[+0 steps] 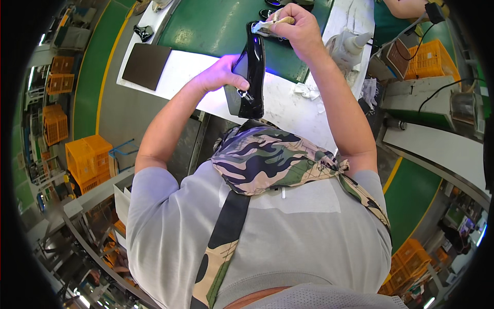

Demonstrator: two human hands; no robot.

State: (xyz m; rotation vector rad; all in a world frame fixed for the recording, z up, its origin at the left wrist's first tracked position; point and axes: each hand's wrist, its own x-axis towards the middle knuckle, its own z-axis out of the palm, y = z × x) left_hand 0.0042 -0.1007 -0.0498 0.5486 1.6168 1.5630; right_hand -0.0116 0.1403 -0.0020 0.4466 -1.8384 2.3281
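A glossy black shoe [257,72] stands out over the near edge of the white worktable, its long side running toward me. Around its left side my left hand [225,74] is closed, with the thumb laid across the shoe near its lower part. At the shoe's far end, my right hand [301,32] pinches a crumpled whitish cloth [263,28] and presses it against the black surface. Part of the cloth is hidden in the fingers. More shiny black shoes [267,13] lie just beyond, on the green belt [206,31], partly cut off by the frame.
On the white table [193,64] lies a dark brown board [146,66] at the left. A white squeeze bottle [351,47] and crumpled white scraps [307,91] are at the right. Orange crates [87,157] stand on the floor. Another person's arm [404,7] shows at top right.
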